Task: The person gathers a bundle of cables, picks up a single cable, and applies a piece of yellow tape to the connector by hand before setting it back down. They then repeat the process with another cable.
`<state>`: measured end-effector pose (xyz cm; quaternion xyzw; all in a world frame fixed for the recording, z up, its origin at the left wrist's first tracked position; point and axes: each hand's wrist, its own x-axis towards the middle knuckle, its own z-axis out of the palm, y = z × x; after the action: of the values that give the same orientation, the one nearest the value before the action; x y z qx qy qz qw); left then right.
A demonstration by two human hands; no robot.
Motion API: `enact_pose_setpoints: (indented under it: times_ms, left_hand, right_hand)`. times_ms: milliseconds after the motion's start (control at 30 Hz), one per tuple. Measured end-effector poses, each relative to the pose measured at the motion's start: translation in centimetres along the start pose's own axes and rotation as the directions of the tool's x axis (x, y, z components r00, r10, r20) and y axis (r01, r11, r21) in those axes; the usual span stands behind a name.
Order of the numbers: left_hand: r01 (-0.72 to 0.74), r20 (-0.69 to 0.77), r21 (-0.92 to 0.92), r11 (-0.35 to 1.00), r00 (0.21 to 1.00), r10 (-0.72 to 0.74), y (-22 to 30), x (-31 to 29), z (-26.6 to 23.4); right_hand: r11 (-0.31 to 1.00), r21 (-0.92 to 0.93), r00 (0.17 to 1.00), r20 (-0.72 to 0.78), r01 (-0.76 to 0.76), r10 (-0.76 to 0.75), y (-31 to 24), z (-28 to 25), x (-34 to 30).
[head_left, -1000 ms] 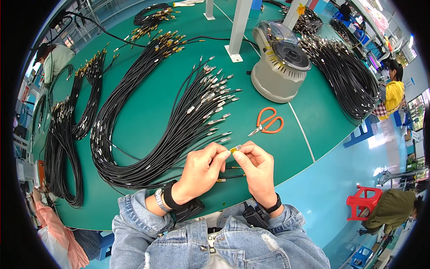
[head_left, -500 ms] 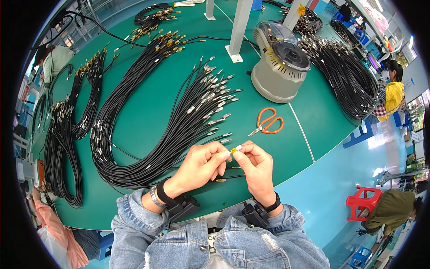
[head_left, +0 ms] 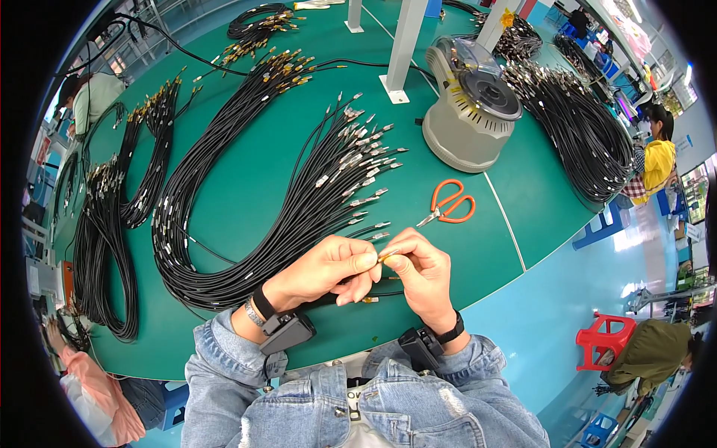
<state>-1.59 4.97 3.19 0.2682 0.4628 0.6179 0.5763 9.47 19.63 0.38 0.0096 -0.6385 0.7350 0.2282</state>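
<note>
My left hand (head_left: 328,265) and my right hand (head_left: 422,272) meet fingertip to fingertip above the near edge of the table. Both are closed in a pinch on a cable end with yellow tape (head_left: 388,258), most of which the fingers hide. Below them lie another black cable (head_left: 390,293) and a small yellow-wrapped end (head_left: 370,300). Just left of my hands spreads a large curved bundle of black cables (head_left: 246,280), its silver connectors pointing right. Orange-handled scissors (head_left: 449,203) rest beyond my right hand, blades slightly parted.
A grey, round tape dispenser (head_left: 469,112) stands at the back right beside metal posts (head_left: 403,48). More black cable bundles (head_left: 586,138) lie at the right and a further bundle (head_left: 104,261) at the left on the green table (head_left: 299,351). People sit around; a red stool (head_left: 603,340) stands right.
My right fingers have closed further over the yellow-taped end, covering the white piece that showed before. The left hand has turned slightly and shifted left.
</note>
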Motion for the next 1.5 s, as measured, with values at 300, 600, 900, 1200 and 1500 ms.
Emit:
enact_pose_setpoints:
  times_ms: [300,600,900,1200,1500]
  left_hand:
    - [0.009,-0.025,0.0,1.0,1.0,-0.009,0.1,0.2,0.2]
    - [-0.18,0.002,0.94,0.289,0.852,0.523,-3.4,1.7,1.0]
    - [0.196,-0.11,0.979,-0.056,0.741,0.663,-2.0,0.7,-0.6]
    - [0.154,-0.064,0.985,-0.073,0.73,0.68,-2.7,0.8,-1.3]
    - [-0.002,-0.047,0.998,0.062,0.635,0.771,-2.1,1.1,0.3]
  right_hand:
    - [0.992,-0.076,0.994,0.039,-0.099,0.102,-0.7,-1.3,1.2]
    - [0.987,-0.137,0.919,-0.393,-0.081,0.021,-3.4,-8.1,8.8]
    - [0.985,0.09,0.888,-0.426,-0.147,0.172,-2.5,-9.6,15.1]
    - [0.949,0.301,0.981,-0.136,-0.092,0.139,-5.2,-6.5,11.2]
    - [0.905,-0.016,0.904,0.037,-0.425,0.425,-2.4,-2.7,1.1]
